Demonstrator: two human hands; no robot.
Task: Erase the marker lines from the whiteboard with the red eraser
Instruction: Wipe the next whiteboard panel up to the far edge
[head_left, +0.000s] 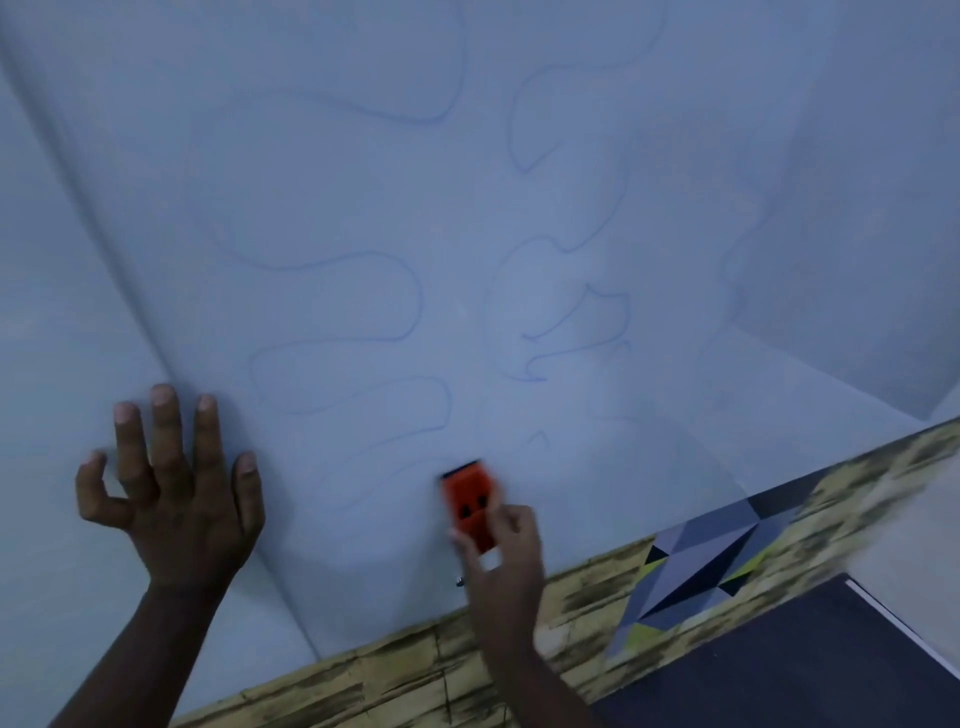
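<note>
Head view: nearest, a dark panel (810, 665) and a strip of stone-patterned wall (395, 670) lie below the whiteboard (311, 208). The right hand (506, 566) pinches one red eraser (471, 503) against the board's lower edge, while the left hand (171, 493) presses flat, fingers (165, 431) spread wide. Beyond, faint blue marker lines (363, 296) loop upward; no writing is readable.

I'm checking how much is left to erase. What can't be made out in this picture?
- Marker lines: cut off by the head view's top edge.
- Eraser: motion-blurred; wiping face hidden against the whiteboard.
- Right hand: blurred, grip unclear.
- Small thing at the lower edge: too small.
</note>
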